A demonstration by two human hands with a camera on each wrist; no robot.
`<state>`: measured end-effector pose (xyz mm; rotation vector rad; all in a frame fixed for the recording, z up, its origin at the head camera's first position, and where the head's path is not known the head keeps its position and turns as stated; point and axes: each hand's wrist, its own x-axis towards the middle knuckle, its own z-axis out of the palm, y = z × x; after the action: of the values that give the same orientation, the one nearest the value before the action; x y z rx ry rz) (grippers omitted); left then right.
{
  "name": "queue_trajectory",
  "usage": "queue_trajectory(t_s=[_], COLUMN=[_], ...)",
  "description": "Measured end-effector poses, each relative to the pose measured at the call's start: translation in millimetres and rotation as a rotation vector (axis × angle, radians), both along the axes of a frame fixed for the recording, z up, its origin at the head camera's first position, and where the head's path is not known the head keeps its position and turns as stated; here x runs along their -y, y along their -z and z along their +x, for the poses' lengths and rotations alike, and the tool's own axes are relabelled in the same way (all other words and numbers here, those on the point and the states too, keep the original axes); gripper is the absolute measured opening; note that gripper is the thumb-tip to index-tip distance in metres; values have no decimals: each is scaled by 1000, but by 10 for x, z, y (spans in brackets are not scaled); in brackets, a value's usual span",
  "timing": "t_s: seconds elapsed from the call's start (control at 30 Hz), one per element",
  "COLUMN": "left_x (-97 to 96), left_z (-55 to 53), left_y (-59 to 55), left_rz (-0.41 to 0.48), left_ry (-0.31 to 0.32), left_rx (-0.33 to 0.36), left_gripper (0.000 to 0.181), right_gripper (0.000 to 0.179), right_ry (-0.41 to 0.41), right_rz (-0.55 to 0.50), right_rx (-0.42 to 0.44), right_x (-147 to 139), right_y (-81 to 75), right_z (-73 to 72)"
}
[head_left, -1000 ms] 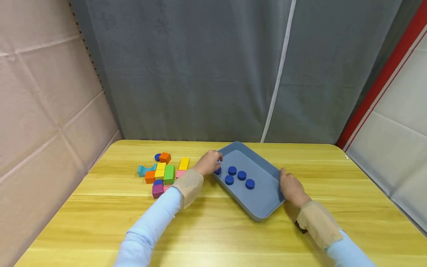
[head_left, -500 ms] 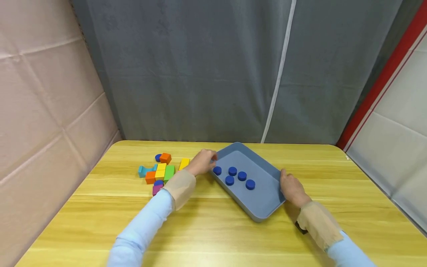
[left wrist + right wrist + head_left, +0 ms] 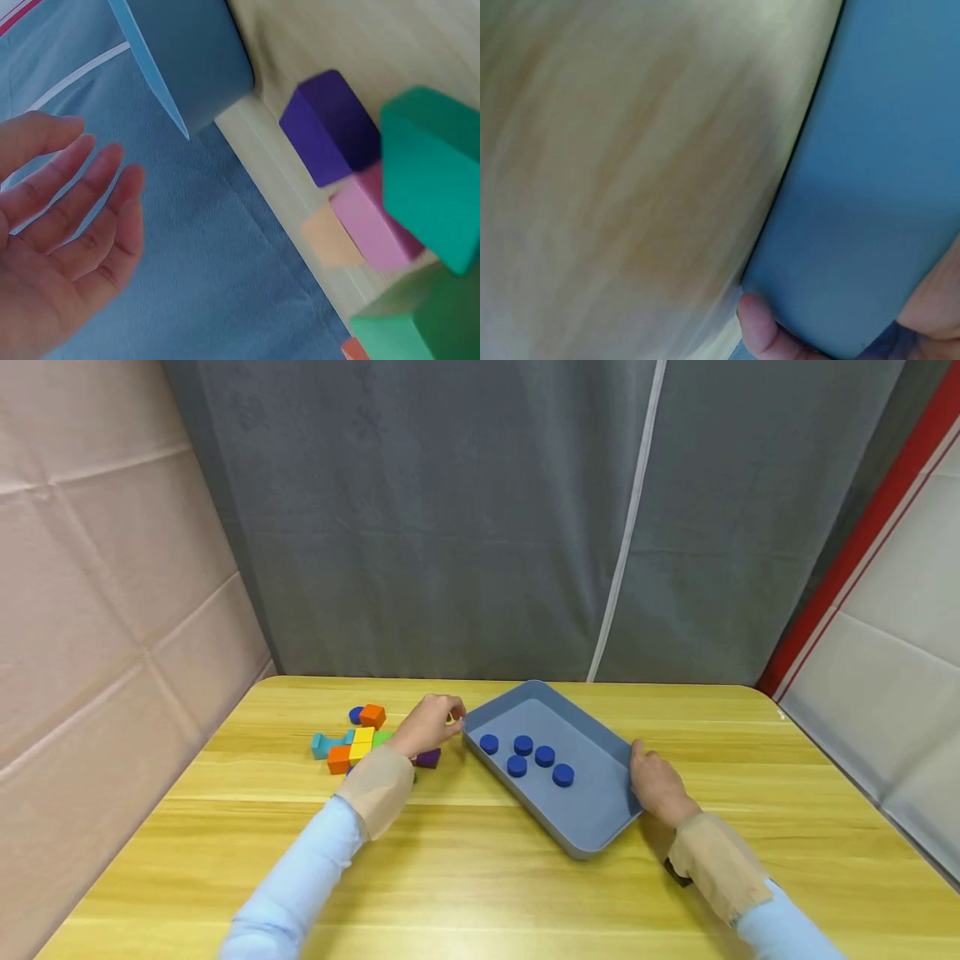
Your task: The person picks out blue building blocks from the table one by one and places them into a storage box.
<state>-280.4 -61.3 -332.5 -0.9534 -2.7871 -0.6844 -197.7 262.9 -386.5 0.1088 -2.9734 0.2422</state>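
Note:
A grey-blue rectangular tray (image 3: 592,806) lies at an angle on the table, with several dark blue discs (image 3: 544,756) on its floor. My right hand (image 3: 660,783) grips the tray's right end; in the right wrist view its fingertips (image 3: 757,326) curl at the tray wall (image 3: 885,150). Left of the tray's left corner hovers my left hand (image 3: 426,727), fingers loosely bent and nothing in them. The left wrist view shows that hand (image 3: 71,240) empty, apart from a purple block (image 3: 330,127), a pink block (image 3: 379,217) and a teal block (image 3: 431,172).
More blocks are grouped on the table's left side: orange (image 3: 372,716), yellow (image 3: 361,752) and a light blue arched one (image 3: 330,744). A blue disc (image 3: 356,715) lies beside the back orange block. A grey curtain (image 3: 450,527) hangs behind the table.
My left hand has moved left, out from over the tray's left corner toward the blocks. The leftmost blue disc, partly hidden before, now shows fully. The right hand and tray stay put.

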Motion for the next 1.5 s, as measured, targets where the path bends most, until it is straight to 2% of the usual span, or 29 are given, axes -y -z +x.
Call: queue_trajectory(t_s=[0.47, 0.7, 0.83, 0.97, 1.13, 1.33, 1.5], left_x=[335, 473, 553, 658, 782, 925, 1019], left_z=[61, 62, 88, 94, 101, 137, 147], left_y=[9, 30, 40, 64, 79, 91, 96], left_rz=[23, 72, 99, 114, 113, 95, 71], left_ry=[-66, -65, -70, -75, -93, -138, -165], left_rx=[48, 65, 55, 14, -29, 22, 29], left_gripper=[14, 18, 19, 18, 16, 17, 17], right_gripper=[23, 23, 22, 22, 22, 22, 22], right_ry=[-4, 2, 4, 3, 5, 0, -3], right_rz=[-7, -13, -15, -13, -2, 11, 6], right_rx=[-2, -2, 3, 12, 14, -4, -8], right_x=[-2, -6, -11, -5, 3, 6, 12], right_y=[-4, -7, 3, 5, -4, 1, -2], right_z=[2, 1, -1, -6, -8, -4, 0])
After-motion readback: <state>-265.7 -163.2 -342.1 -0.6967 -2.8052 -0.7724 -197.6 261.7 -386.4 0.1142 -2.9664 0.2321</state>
